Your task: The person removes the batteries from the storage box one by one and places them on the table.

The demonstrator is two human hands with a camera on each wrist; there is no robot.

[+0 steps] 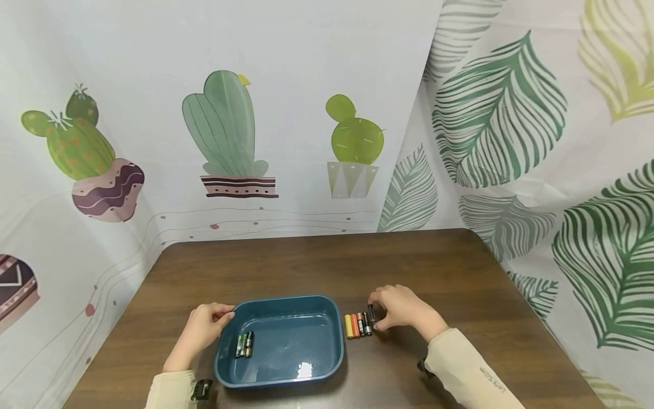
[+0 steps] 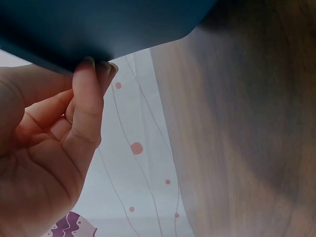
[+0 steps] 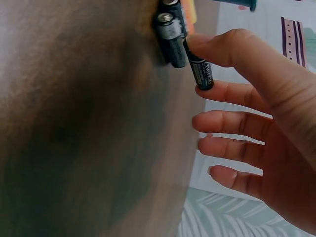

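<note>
Several small batteries (image 1: 244, 345) lie side by side inside a blue tray (image 1: 286, 383), near its left wall, in the head view. The tray rests on a brown wooden surface (image 1: 306, 261). The left hand (image 1: 203, 325) pinches the tray's rim at its far left corner. Just right of the tray, a short row holds a yellow battery (image 1: 349, 326), an orange battery (image 1: 355, 326) and dark batteries (image 1: 365, 325). At the row's right end, the right hand (image 1: 401, 307) has a black battery (image 1: 371, 314) between thumb and finger. Behind hangs a white cloth (image 1: 306, 57) printed with cacti and leaves.

From the left wrist, the thumb and fingertips press together on the tray's edge, its dark blue side filling the top.

From the right wrist, thumb and index finger pinch the black battery, the index fingertip at its lower end, while the other three fingers spread apart. Another dark battery sits just beside it; a bit of the tray shows at the top.
</note>
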